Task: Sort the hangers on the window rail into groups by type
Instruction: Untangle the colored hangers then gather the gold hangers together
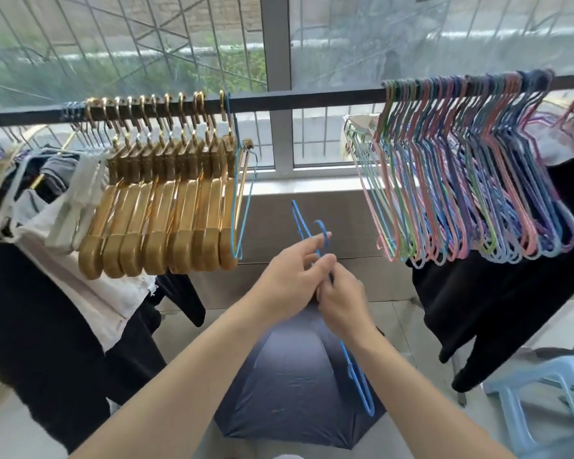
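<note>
left hand point(290, 279) pinches blue hanger point(357, 372) | right hand point(342, 298) grips it too, seemingly | rail point(305, 99): gold hangers point(166, 207) left, coloured hangers point(471, 193) right

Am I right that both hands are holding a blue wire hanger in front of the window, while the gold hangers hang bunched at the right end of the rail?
Not quite: the gold hangers hang bunched on the left part of the rail, as the head view shows. The rest holds: the left hand and right hand both hold the blue wire hanger.
</note>
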{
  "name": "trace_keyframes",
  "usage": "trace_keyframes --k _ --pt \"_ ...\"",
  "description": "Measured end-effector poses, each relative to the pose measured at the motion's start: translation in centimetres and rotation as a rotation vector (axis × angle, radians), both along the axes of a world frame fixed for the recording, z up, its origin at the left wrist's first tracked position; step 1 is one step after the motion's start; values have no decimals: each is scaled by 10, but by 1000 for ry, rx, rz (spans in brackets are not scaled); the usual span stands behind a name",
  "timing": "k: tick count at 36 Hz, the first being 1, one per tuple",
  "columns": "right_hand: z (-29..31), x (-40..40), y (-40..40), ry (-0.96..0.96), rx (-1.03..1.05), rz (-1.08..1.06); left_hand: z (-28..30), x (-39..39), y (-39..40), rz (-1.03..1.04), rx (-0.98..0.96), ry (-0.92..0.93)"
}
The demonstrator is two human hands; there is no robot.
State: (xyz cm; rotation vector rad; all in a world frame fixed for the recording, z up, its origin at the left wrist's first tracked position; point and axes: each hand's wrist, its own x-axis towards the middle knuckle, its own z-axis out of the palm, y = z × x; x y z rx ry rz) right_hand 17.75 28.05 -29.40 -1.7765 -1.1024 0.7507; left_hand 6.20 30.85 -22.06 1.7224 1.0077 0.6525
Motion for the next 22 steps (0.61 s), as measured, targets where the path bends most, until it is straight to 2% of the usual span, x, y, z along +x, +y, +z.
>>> trace_keyframes --k 4,9,13,18,22 --pt "42 22 15 -171 44 -41 29 -6 15 -10 184 77" --pt "104 47 44 -286 110 -96 79 -22 57 55 381 110" --pt "151 62 63 -487 95 -149 117 -43 103 152 570 261" --pt "184 74 88 -730 -22 -204 157 -68 163 258 768 538" --pt "198 79 105 -871 -103 -250 172 -89 201 358 898 968"
